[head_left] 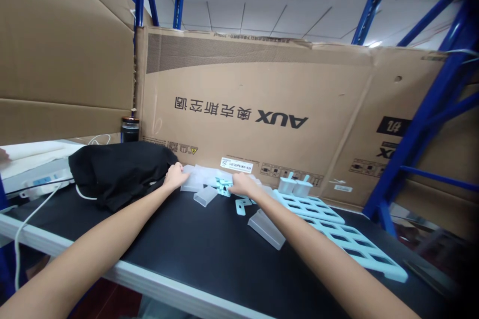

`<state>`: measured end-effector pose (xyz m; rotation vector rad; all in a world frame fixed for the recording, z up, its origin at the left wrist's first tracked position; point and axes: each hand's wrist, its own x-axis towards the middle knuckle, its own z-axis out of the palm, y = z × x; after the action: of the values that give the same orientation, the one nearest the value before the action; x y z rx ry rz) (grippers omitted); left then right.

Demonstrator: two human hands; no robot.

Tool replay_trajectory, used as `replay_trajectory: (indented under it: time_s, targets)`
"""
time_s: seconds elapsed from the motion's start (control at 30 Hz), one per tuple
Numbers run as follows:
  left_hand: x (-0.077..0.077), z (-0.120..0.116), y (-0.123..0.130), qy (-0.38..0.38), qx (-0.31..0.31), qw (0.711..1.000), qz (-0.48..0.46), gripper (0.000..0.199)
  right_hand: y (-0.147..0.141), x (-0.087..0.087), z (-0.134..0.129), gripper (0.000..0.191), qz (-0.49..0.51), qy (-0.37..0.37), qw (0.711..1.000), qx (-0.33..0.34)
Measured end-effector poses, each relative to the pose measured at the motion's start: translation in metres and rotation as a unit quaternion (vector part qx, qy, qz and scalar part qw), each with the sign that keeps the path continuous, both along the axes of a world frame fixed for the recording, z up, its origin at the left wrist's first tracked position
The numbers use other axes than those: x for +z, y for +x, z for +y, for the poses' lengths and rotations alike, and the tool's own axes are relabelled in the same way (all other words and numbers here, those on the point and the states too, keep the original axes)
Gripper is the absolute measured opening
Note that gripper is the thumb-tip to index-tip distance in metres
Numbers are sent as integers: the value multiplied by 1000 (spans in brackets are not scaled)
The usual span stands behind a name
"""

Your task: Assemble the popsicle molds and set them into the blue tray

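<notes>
My left hand (175, 177) is at the left end of a pile of clear, frosted plastic popsicle mold cups (191, 180), thumb stretched out against the nearest cup. Its other fingers are partly hidden, and nothing shows in its grasp. At the pile's right side, my right hand (241, 184) has its fingers curled down at a cluster of light-blue popsicle stick pieces (223, 187), closed on one of them as far as shows. One loose frosted cup (205, 196) lies in front of the pile. Flat light-blue pieces (240, 207) lie below my right hand. Another frosted cup (266, 229) lies beside my right forearm.
Light-blue slotted racks (352, 244) lie at the right, with two stick-topped molds (295, 185) standing at the back. Black cloth (123, 169) is bunched at left, near a dark jar (130, 129) and a white power strip (45, 184). A cardboard box (239, 79) walls the back.
</notes>
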<state>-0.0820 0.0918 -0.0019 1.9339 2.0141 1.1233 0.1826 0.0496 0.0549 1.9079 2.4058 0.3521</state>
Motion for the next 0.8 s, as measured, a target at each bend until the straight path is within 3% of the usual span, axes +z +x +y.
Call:
replay_trajectory:
  time_s: [0.2, 0.37, 0.47, 0.53, 0.6, 0.67, 0.73, 0.8]
  targets:
    - [0, 2, 1, 3, -46, 999, -18, 21, -1, 2, 2, 33, 11, -4, 1000, -7]
    - [1, 1, 1, 9, -72, 997, -17, 19, 9, 21, -9, 31, 30, 11, 999, -6]
    - [1, 3, -2, 15, -59, 998, -22, 22, 14, 32, -22, 28, 51, -18, 998, 35]
    - [-1, 5, -5, 17, -45, 998, -27, 25, 15, 33, -30, 28, 74, -76, 991, 82]
    - [-3, 6, -8, 16, -37, 999, -21, 29, 15, 31, -35, 31, 112, -168, 970, 133]
    - [-4, 7, -9, 12, -39, 999, -1, 32, 13, 30, -37, 34, 173, -214, 947, 168]
    - [-5, 7, -9, 4, -47, 999, 21, 33, 6, 36, -39, 42, 266, -192, 925, 189]
    - [-6, 7, -10, -3, -53, 998, 36, 35, -7, 53, -46, 55, 371, -168, 883, 234]
